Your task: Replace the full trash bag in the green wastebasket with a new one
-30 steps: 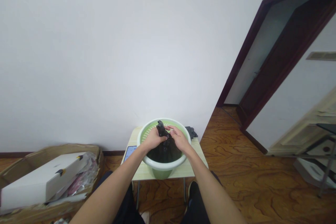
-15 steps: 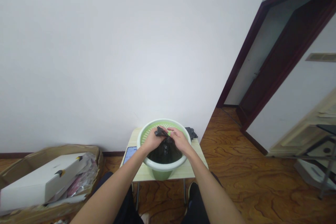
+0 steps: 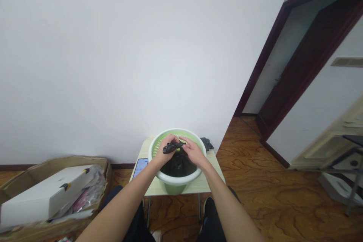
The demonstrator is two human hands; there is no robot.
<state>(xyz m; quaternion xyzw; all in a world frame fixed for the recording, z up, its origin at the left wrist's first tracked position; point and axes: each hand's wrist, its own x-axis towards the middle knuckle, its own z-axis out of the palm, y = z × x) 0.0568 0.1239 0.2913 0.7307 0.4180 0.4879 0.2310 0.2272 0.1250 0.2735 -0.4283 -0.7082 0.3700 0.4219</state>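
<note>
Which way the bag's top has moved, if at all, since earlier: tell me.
Yes: the bag's top moved left and downward in view, judged by the basket rim.

On the table [image 3: 202, 185] before you stood the basket [image 3: 177, 180], a bag [image 3: 178, 165] inside, a phone [image 3: 140, 166] left, a bundle [image 3: 208, 144] right, the wall [image 3: 170, 53] behind; the carton [image 3: 31, 174] lay farther left.

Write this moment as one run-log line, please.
left hand: holding black bag; right hand: touching black bag; basket: on table

Small pale desk [image 3: 200, 186], thin metal legs. Directly on it: green basket [image 3: 178, 181], white-rimmed, upright; phone [image 3: 140, 165] at left; crumpled black plastic [image 3: 208, 144], right rear.
</note>
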